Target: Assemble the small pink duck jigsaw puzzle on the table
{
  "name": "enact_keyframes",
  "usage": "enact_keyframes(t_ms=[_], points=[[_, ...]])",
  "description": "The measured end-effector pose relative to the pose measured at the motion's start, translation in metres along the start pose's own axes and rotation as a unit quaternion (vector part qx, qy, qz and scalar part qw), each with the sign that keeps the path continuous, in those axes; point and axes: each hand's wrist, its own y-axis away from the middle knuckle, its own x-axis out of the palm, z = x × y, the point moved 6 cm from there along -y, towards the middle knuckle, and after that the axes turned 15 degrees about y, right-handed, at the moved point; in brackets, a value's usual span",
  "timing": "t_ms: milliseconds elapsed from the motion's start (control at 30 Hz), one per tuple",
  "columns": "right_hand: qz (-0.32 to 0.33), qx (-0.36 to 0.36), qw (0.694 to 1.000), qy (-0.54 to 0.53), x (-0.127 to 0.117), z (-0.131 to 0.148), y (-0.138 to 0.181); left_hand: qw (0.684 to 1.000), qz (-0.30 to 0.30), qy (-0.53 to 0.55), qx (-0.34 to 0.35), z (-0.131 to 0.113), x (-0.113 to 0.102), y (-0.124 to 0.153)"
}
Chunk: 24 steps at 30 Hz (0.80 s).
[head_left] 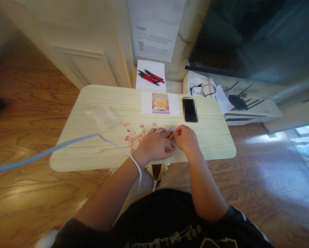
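Note:
Small orange and red jigsaw puzzle pieces (134,137) lie scattered on the pale wooden table (95,151). My left hand (157,144) rests palm down over the pieces to the right of this pile, its fingers stretched forward. Close against its fingertips is my right hand (187,138), with thumb and forefinger pinched on what looks like a puzzle piece, mostly hidden. Part of a joined patch of puzzle (169,127) shows just beyond the fingers. Farther back lies a white sheet with a picture of a yellow cartoon figure (160,103).
A clear plastic bag (105,117) lies at the table's left, a black phone (190,109) at the back right. Red pens (150,77) sit on a white surface behind the table. A pale cable (74,141) crosses the left side to my left wrist.

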Motion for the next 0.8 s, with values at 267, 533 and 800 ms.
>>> enact_keyframes(t_ms=[267,533,800], points=[[0.062,0.008,0.998,0.031,0.004,0.002,-0.001,0.995,0.046,-0.084,-0.018,-0.001,0.008,0.013],[0.032,0.006,0.995,0.094,0.001,0.008,0.003,0.995,0.039,-0.086,-0.016,-0.001,0.008,0.012],[0.056,0.026,0.998,0.025,0.011,-0.006,-0.007,0.997,0.038,-0.064,-0.022,0.0,0.009,0.011]])
